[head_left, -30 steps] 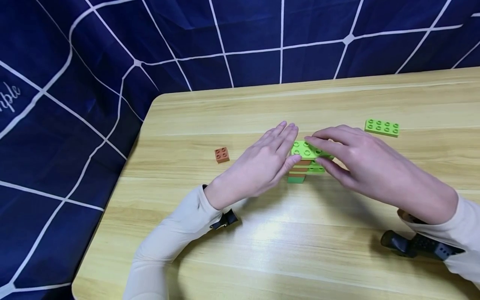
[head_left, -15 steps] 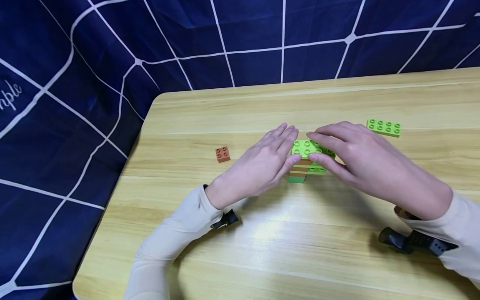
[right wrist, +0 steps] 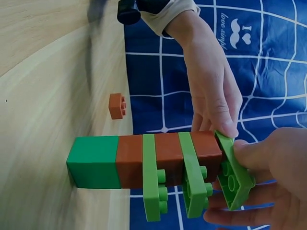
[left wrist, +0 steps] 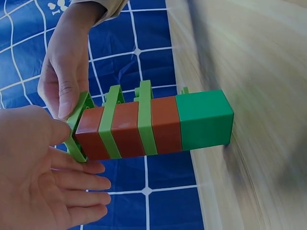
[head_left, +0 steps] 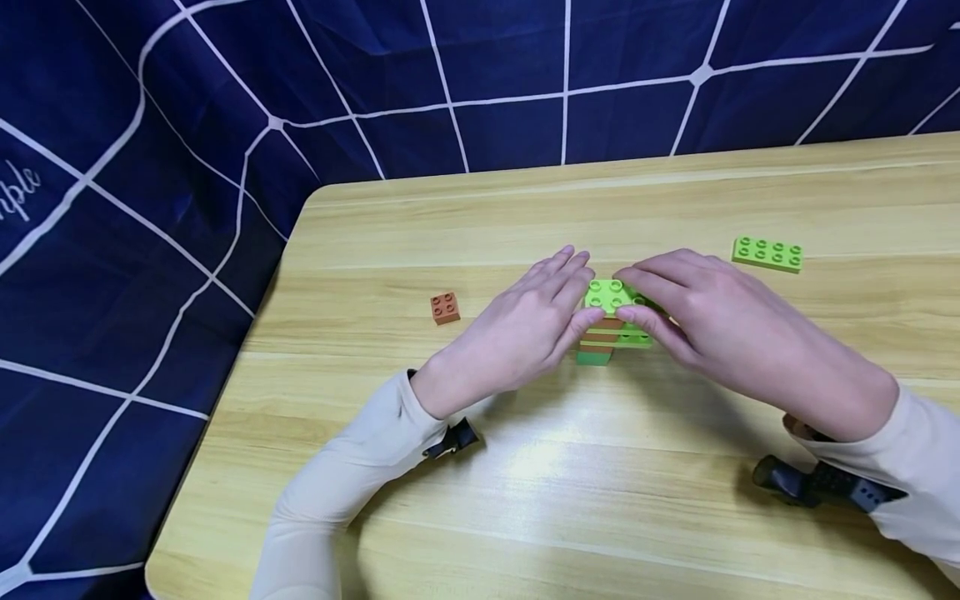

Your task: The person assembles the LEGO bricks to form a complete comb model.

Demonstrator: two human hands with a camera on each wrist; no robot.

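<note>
We see the right hand [head_left: 705,321] pinching and partly hiding the top plate [head_left: 606,297]; the left hand [head_left: 517,321], straight-fingered, touches its left end. Its long axis runs sideways, jutting right atop the upright stack [head_left: 600,337]. Beyond: a brown brick [head_left: 445,308], then a lime plate [head_left: 767,255].

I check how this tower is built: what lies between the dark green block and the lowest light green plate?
One brown block lies there, shown in both wrist views.

The right grip [head_left: 723,333] has shifted inward along the top light-green plate [head_left: 606,298], nearer the left grip [head_left: 517,329].
</note>
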